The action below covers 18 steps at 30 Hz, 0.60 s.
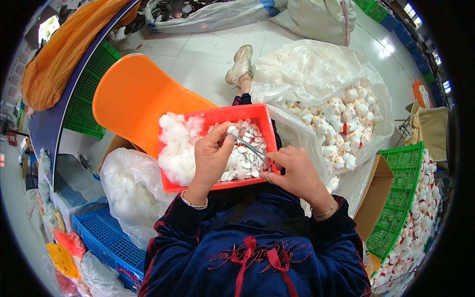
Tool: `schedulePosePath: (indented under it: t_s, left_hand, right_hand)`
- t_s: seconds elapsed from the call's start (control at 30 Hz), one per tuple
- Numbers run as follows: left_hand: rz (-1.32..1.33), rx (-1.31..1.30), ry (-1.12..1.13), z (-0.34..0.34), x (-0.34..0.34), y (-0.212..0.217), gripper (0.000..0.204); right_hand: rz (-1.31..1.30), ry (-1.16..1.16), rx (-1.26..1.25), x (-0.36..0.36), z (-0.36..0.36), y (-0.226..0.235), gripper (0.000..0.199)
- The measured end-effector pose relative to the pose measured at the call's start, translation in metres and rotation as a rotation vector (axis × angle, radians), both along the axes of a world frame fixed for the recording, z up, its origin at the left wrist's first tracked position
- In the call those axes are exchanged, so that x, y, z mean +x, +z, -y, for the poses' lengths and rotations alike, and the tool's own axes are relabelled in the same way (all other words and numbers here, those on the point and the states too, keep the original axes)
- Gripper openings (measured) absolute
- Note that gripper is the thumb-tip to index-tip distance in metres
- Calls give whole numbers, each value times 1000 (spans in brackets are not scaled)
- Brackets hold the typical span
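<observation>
Left hand: the left hand [212, 151] is above the red tray [216, 115] on the person's lap; its fingers [228, 132] are closed together on a small white piece [232, 129], pinched at the tips.
Right hand: the right hand [292, 171] is at the near right corner of the tray; its fingers are curled around a thin metal tool [252, 149], maybe tweezers or small scissors, I cannot tell which. The tip of the tool points to the pinched piece.
White piece: it looks very light and soft, easy to crush or drop. I think the best hold is by its edge, with two fingertips only.
Metal tool: stiff, thin and probably slippery; it is held at the back end.
Tray content: a lump of white stuffing fibre [177, 143] lies on the left side, and a heap of small flat white pieces [245, 161] on the right.
Big clear bag: a clear plastic bag [316, 74] with many small white stuffed toys [341, 123] stands just beside the tray, on the right.
Around: an orange plastic chair [133, 99] is behind the tray, a green crate [398, 193] with more toys on the right, a blue crate [106, 242] on the left.
</observation>
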<state>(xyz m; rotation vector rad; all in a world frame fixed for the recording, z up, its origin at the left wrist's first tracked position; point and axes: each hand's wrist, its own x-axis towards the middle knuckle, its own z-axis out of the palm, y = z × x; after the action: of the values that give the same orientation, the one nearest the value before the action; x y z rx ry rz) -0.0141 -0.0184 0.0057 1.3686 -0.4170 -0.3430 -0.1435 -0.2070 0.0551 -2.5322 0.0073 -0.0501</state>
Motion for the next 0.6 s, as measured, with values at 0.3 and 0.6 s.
schedulePosePath:
  t_s: [0.3, 0.6]
  left_hand:
    - [33, -47, 74, 1, -9, -2, 29]
    - [-26, -69, 62, 1, -7, -7, 27]
  right_hand:
    - [-174, 29, 294, 4, -6, 3, 26]
    - [24, -68, 81, -3, -4, 7, 47]
